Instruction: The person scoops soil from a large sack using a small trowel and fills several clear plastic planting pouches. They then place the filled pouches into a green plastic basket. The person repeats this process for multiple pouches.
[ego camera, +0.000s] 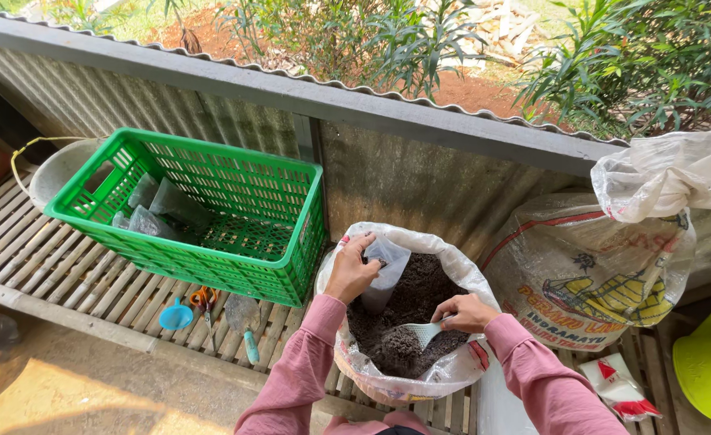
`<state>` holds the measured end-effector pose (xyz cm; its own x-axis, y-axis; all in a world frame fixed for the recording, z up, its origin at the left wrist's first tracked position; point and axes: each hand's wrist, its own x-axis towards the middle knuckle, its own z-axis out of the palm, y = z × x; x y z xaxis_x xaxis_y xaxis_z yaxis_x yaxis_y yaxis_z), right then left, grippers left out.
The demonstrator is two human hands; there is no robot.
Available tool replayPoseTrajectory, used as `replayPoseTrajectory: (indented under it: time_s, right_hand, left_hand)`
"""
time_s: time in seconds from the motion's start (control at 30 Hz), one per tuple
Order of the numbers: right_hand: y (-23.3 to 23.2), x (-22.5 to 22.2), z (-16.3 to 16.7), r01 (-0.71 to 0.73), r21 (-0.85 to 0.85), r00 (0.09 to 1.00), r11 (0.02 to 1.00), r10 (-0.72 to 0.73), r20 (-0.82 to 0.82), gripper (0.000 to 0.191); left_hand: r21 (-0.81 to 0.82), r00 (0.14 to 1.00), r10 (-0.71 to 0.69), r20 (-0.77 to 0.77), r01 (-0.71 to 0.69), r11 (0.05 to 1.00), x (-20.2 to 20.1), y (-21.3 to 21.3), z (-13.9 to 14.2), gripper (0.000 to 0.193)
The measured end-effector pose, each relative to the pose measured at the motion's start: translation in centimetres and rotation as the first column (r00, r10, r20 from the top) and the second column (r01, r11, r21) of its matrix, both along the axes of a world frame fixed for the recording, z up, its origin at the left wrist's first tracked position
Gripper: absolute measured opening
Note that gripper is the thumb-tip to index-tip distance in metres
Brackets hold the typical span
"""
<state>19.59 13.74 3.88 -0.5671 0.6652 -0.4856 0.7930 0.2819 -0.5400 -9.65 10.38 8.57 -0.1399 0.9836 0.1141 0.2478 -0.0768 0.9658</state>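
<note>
Outdoors: slatted wooden counter (65,266) against a corrugated metal fence (420,173), shrubs behind. Far left, a grey basin (53,169) sat partly behind a green crate (234,242); the crate held a few filled clear bags (150,211), laid down, likely to keep them together. In front of the crate lay a blue scoop (176,316), scissors (205,300) and a trowel (245,322), within reach. Centre: open sack (452,370) of dark soil (420,298), rim rolled down for access. Left hand (350,270) pinched the rim of a small clear bag (385,270), holding it upright, mouth open, over the soil. Right hand (464,312) was closed round a pale scoop (422,331), blade in the soil. Right: printed sack (589,286), white bag (670,173) on top, a watering can (710,354).
</note>
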Motion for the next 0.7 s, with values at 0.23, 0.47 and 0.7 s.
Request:
replayPoseTrajectory:
  time_s: [0.23,0.47,0.7]
  right_hand:
    - [2.5,2.7,2.7,0.000,-0.073,0.999,0.997,-0.003,-0.043,0.031]
    - [7.5,6.6,11.6,0.069,-0.133,0.985,0.989,-0.088,-0.148,0.032]
    - [10.7,4.2,15.5,0.127,0.040,0.988,0.991,-0.123,-0.094,0.033]
  left_hand:
    - [0.009,0.998,-0.028,-0.052,0.029,1.000,-0.2,0.5,-1.1,0.065]
    - [0.073,0.984,-0.073,-0.165,0.086,0.994,1.1,1.0,-1.7,0.072]
    - [0.138,0.986,-0.136,-0.096,0.148,0.979,3.1,0.3,0.5,0.072]
